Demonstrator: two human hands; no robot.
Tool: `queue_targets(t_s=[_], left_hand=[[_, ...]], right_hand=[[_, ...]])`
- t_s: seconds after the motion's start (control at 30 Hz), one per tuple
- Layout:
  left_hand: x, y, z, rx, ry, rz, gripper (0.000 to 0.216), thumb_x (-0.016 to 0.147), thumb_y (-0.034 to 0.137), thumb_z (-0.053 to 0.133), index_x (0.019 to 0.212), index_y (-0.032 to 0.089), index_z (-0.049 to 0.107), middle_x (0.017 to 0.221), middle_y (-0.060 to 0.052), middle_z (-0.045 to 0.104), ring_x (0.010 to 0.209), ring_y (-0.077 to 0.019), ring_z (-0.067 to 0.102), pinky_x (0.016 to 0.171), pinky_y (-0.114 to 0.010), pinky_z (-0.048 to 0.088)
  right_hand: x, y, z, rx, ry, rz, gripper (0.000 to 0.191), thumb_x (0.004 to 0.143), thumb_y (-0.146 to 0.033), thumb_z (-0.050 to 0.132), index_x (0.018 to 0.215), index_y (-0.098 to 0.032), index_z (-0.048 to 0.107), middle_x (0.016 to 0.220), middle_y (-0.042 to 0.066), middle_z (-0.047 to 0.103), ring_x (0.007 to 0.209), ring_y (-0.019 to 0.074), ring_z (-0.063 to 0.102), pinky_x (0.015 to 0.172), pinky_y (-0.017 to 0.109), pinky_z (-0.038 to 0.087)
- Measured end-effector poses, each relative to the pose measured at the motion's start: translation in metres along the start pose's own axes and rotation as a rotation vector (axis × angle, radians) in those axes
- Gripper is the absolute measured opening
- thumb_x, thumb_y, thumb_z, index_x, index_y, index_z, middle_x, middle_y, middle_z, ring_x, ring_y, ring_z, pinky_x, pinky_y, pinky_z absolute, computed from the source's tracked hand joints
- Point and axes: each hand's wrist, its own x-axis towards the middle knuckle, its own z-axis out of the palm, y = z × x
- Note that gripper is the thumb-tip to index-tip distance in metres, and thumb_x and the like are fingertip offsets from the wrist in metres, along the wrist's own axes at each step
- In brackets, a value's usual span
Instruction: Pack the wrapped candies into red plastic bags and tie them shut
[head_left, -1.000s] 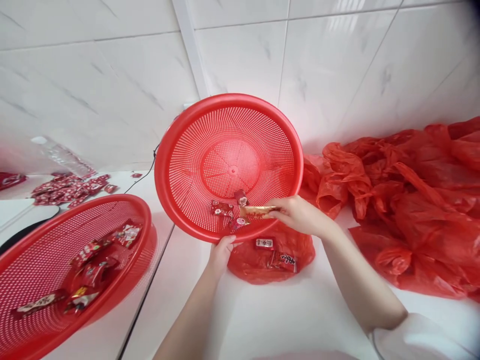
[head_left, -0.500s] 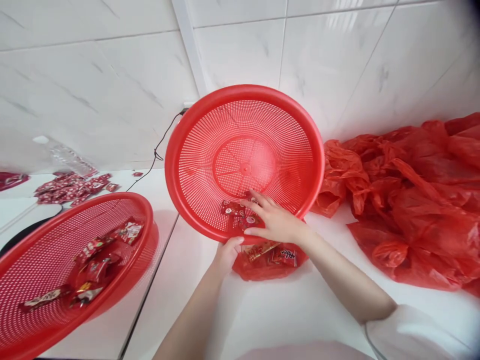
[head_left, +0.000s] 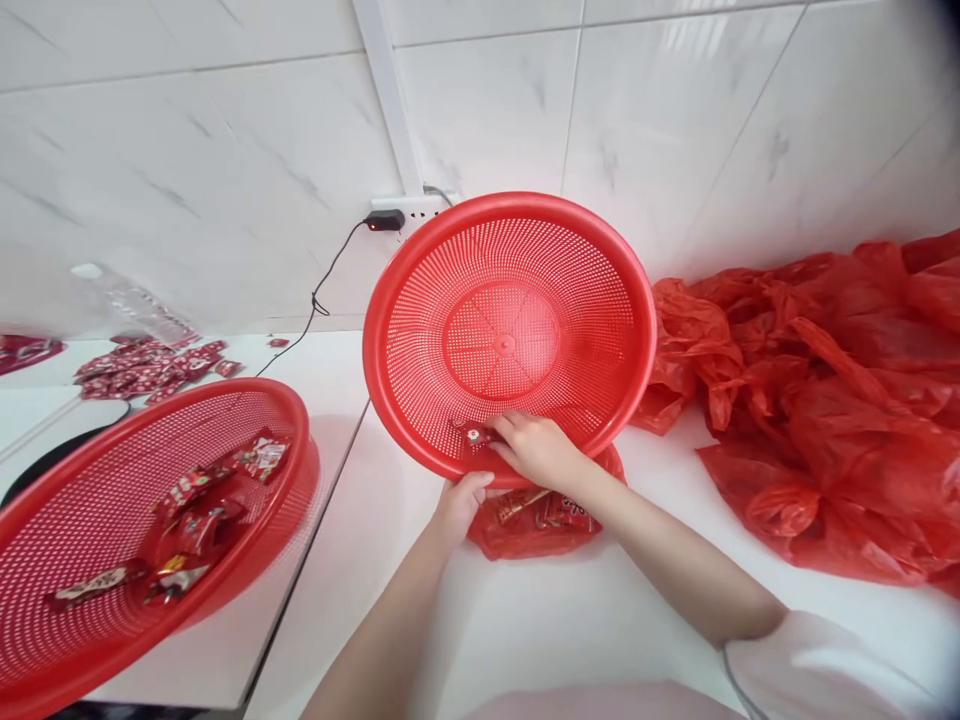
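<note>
A round red plastic basket [head_left: 510,206] is tipped toward me, its mesh inside facing up. My left hand [head_left: 461,505] grips its near rim, thumb over the edge. Inside, low against the near wall, my right hand [head_left: 536,450] has its fingers curled closed on small red candy packets [head_left: 476,436]. How many packets are in the fingers is hidden. Below the rim lies a red plastic bag [head_left: 499,540] with wrapped snacks [head_left: 562,512] showing in it, partly covered by the basket and my right arm.
At left a second red basket [head_left: 300,440] holds several wrapped snacks [head_left: 199,525]. Behind it lie a pile of small red packets [head_left: 142,370] and a clear bottle [head_left: 142,305]. Red plastic bags [head_left: 832,400] are heaped at right. A black plug [head_left: 385,220] sits in the wall socket.
My right hand has closed its spread fingers around packets in the basket. The basket has shifted slightly right and its far rim has dropped, uncovering the wall socket.
</note>
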Motion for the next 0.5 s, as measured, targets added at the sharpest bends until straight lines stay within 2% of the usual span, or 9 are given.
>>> queue_targets(t_s=[0.13, 0.2, 0.3, 0.4, 0.5], left_hand=[[0.001, 0.003, 0.000, 0.001, 0.016, 0.034, 0.058, 0.066, 0.014, 0.066, 0.123, 0.017, 0.058, 0.107, -0.007, 0.072, 0.111, -0.0317, 0.062, 0.095, -0.048, 0.050], [0.001, 0.007, 0.000, -0.007, 0.029, 0.044, 0.057, 0.065, 0.015, 0.067, 0.121, 0.017, 0.059, 0.108, -0.007, 0.072, 0.113, -0.0320, 0.061, 0.096, -0.048, 0.049], [0.002, 0.015, -0.002, -0.028, 0.058, 0.064, 0.052, 0.064, 0.016, 0.067, 0.115, 0.017, 0.062, 0.104, -0.008, 0.073, 0.112, -0.0336, 0.062, 0.096, -0.050, 0.048], [0.005, 0.024, -0.008, -0.038, 0.118, 0.107, 0.043, 0.063, 0.018, 0.067, 0.106, 0.016, 0.065, 0.101, -0.009, 0.073, 0.108, -0.0344, 0.063, 0.094, -0.052, 0.049], [0.009, 0.031, -0.015, -0.009, 0.187, 0.217, 0.040, 0.063, 0.018, 0.066, 0.103, 0.018, 0.066, 0.102, -0.009, 0.073, 0.106, -0.0324, 0.064, 0.092, -0.051, 0.050]], right_hand=[[0.002, 0.007, -0.004, 0.063, 0.046, 0.056, 0.028, 0.098, -0.032, 0.040, 0.111, -0.020, 0.061, 0.102, 0.007, 0.067, 0.081, 0.0181, 0.065, 0.066, 0.026, 0.045], [0.002, 0.013, -0.010, 0.183, 0.109, 0.057, 0.024, 0.098, -0.032, 0.042, 0.105, -0.021, 0.062, 0.100, 0.005, 0.067, 0.081, 0.0155, 0.063, 0.067, 0.024, 0.043], [-0.001, 0.024, -0.028, 0.366, 0.163, 0.006, 0.022, 0.097, -0.031, 0.045, 0.092, -0.019, 0.063, 0.085, 0.002, 0.066, 0.073, 0.0123, 0.059, 0.066, 0.023, 0.041], [-0.007, 0.033, -0.049, 0.466, 0.051, -0.109, 0.020, 0.094, -0.028, 0.048, 0.086, -0.018, 0.063, 0.076, 0.000, 0.064, 0.066, 0.0106, 0.055, 0.064, 0.023, 0.040], [-0.013, 0.037, -0.064, 0.530, -0.137, -0.217, 0.015, 0.091, -0.027, 0.054, 0.094, -0.019, 0.066, 0.087, 0.001, 0.070, 0.073, 0.0113, 0.061, 0.070, 0.023, 0.044]])
